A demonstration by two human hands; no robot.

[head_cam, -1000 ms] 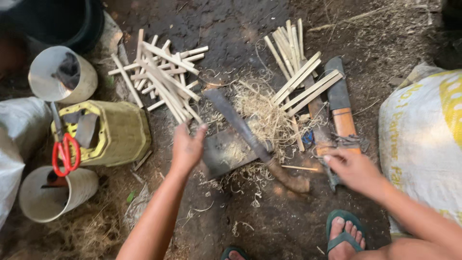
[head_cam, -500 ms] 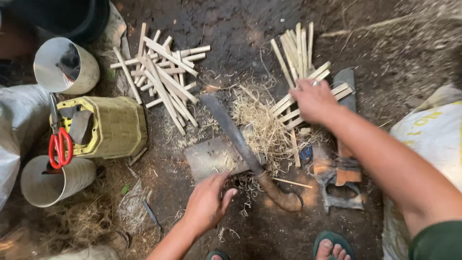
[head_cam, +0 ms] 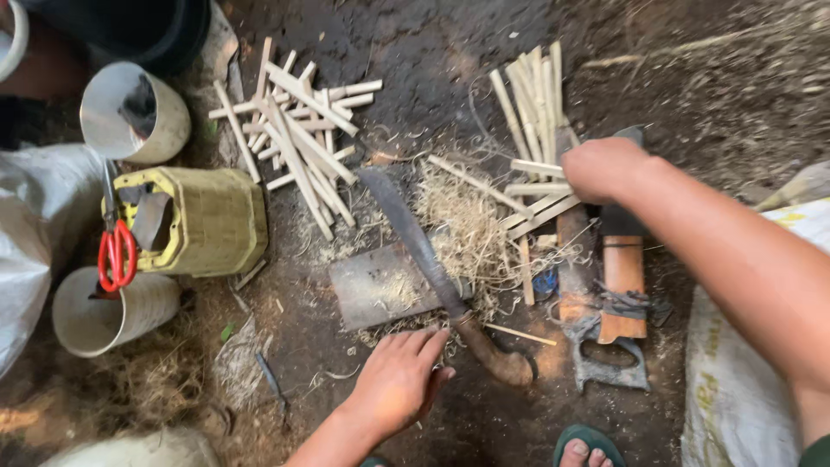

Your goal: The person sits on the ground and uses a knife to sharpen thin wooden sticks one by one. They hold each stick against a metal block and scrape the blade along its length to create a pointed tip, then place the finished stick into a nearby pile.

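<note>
My left hand (head_cam: 399, 380) lies flat on the dirt, fingers apart, just below a flat block (head_cam: 380, 285) and beside the curved wooden handle of a long dark knife (head_cam: 432, 264) that rests across that block. My right hand (head_cam: 605, 169) is closed over split bamboo sticks (head_cam: 532, 112) at the right-hand pile, above a hand saw (head_cam: 618, 294) with an orange-brown blade cover. A second pile of bamboo sticks (head_cam: 298, 138) lies scattered at the upper left. Pale shavings (head_cam: 467, 229) cover the ground between the piles.
A yellow-green woven basket (head_cam: 212, 220) with red-handled scissors (head_cam: 117, 255) stands at the left, between two pale cylinders (head_cam: 134, 112) (head_cam: 108, 311). A white sack (head_cam: 743, 380) lies at the right, grey plastic (head_cam: 30, 242) at the far left. My sandalled foot (head_cam: 588, 448) shows at the bottom.
My left hand has drawn back from the sticks toward me, near the knife handle. My right hand has gone from the saw up to the right-hand stick pile.
</note>
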